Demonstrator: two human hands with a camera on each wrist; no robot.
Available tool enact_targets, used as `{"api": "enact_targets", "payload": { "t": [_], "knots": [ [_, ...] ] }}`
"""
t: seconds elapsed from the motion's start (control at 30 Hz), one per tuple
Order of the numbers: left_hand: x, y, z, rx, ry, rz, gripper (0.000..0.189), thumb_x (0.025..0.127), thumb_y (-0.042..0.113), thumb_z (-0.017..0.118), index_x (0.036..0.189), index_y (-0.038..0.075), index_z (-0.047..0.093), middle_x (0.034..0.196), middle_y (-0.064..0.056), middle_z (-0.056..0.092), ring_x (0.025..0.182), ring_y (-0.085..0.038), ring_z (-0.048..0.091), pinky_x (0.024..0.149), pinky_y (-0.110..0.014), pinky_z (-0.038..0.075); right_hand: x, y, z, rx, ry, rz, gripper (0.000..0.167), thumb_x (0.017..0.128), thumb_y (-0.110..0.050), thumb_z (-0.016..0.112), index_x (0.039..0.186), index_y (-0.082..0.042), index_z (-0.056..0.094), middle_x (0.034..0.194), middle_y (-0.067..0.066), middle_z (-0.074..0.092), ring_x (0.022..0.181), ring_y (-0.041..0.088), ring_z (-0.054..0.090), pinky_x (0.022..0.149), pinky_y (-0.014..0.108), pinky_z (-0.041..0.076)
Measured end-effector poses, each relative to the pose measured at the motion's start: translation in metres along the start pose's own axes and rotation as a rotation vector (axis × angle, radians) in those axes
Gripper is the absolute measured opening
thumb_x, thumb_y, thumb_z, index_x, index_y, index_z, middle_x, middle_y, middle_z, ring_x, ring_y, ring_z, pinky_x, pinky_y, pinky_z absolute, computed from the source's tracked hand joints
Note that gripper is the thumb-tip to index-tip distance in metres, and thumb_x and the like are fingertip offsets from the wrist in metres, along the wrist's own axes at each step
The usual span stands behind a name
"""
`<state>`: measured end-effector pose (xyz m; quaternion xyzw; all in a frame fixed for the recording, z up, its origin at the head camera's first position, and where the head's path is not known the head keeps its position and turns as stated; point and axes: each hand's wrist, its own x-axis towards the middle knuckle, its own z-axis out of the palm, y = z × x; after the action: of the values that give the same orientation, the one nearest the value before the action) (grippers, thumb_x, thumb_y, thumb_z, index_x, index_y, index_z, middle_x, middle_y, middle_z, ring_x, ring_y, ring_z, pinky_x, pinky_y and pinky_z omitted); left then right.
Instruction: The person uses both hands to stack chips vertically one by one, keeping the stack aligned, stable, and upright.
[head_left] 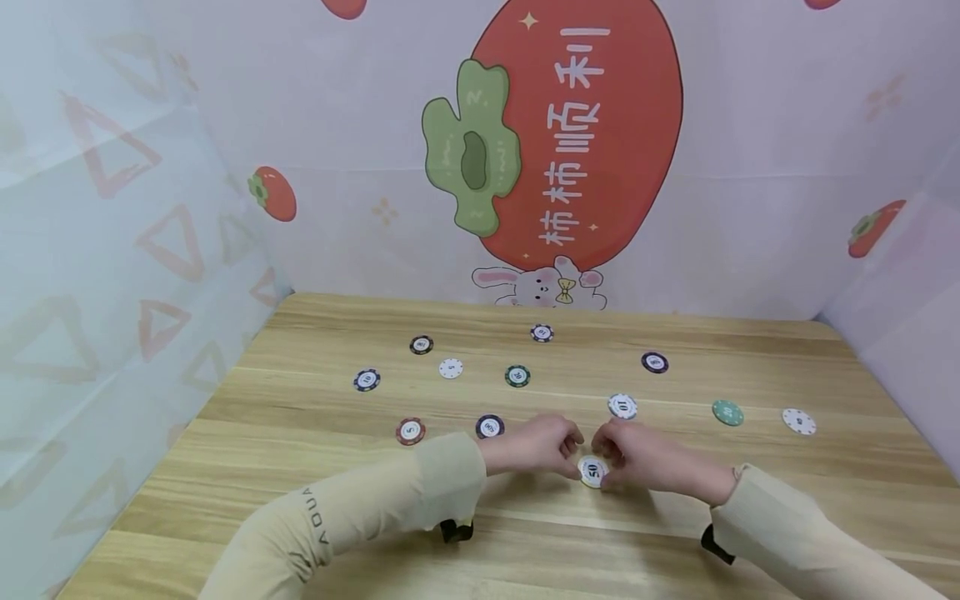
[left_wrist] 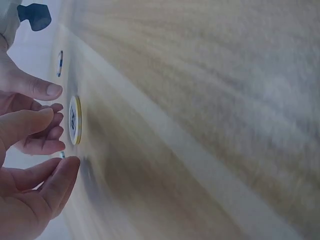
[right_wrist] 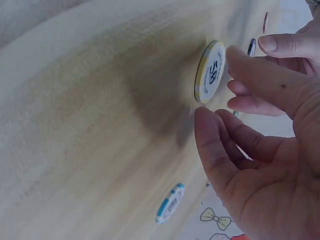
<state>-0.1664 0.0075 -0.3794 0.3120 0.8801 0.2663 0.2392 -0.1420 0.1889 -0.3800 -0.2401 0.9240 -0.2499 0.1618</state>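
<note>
A white poker chip with a yellow edge and the number 50 (head_left: 592, 472) lies face up on the wooden table. My left hand (head_left: 538, 444) is at its left side and my right hand (head_left: 651, 458) at its right. Both hands have loosely bent fingers with gaps between thumb and fingertips. From the left wrist view, the left hand (left_wrist: 35, 185) hovers beside the chip (left_wrist: 75, 120) without gripping it. The right hand (right_wrist: 265, 160) has its fingertips close to the chip's rim in the right wrist view; whether they touch it I cannot tell.
Just beyond the hands lie a light blue-edged 10 chip (head_left: 622, 407) and a dark 500 chip (head_left: 490, 427). A red chip (head_left: 410, 431), a teal chip (head_left: 727, 412), a white chip (head_left: 798, 422) and several others are scattered farther out. Printed cloth (head_left: 360, 242) hangs behind the table.
</note>
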Motion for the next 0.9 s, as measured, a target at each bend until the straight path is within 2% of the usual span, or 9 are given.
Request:
{"api": "enact_targets", "payload": {
  "t": [0.1,0.3,0.47,0.7,0.9],
  "knots": [
    [0.001,-0.001,0.002,0.004,0.014,-0.014,0.042,0.073,0.016,0.075,0.110,0.002,0.060,0.086,0.002,0.059,0.076,-0.004,0.053,0.069,-0.014,0.042,0.000,0.000,0.002,0.011,0.010,0.011,0.039,0.065,-0.012,0.079,0.096,-0.001,0.058,0.078,-0.001,0.050,0.070,0.012,0.044,0.060,0.023,0.040],
    [0.001,-0.004,0.009,0.022,0.021,-0.002,0.036,0.071,0.014,0.076,0.103,0.003,0.062,0.079,0.004,0.055,0.070,-0.004,0.047,0.065,-0.014,0.040,-0.002,0.001,0.009,0.027,0.020,-0.021,0.035,0.065,-0.009,0.079,0.093,-0.001,0.059,0.079,-0.001,0.049,0.070,0.010,0.045,0.060,0.022,0.041],
    [-0.002,-0.004,0.013,0.029,0.025,-0.016,0.037,0.070,0.012,0.077,0.103,0.003,0.061,0.081,0.004,0.055,0.072,-0.003,0.048,0.066,-0.013,0.041,-0.003,-0.001,0.015,0.031,0.042,-0.047,0.034,0.064,-0.006,0.078,0.091,-0.001,0.058,0.079,-0.001,0.049,0.070,0.010,0.045,0.060,0.021,0.041],
    [-0.004,-0.006,0.014,-0.004,0.010,-0.027,0.039,0.068,0.009,0.077,0.103,0.001,0.061,0.084,0.002,0.056,0.074,-0.005,0.049,0.067,-0.014,0.042,-0.005,-0.008,0.021,0.040,0.062,-0.034,0.032,0.064,-0.002,0.078,0.089,-0.002,0.058,0.076,-0.002,0.049,0.069,0.010,0.045,0.059,0.022,0.040],
    [-0.007,-0.006,0.015,0.024,0.006,-0.014,0.039,0.066,0.009,0.079,0.101,0.002,0.062,0.083,0.003,0.057,0.073,-0.003,0.049,0.067,-0.014,0.042,-0.007,-0.013,0.027,0.032,0.094,-0.092,0.031,0.063,0.000,0.075,0.089,0.000,0.058,0.076,-0.001,0.048,0.067,0.007,0.043,0.057,0.021,0.040]
  ]
}}
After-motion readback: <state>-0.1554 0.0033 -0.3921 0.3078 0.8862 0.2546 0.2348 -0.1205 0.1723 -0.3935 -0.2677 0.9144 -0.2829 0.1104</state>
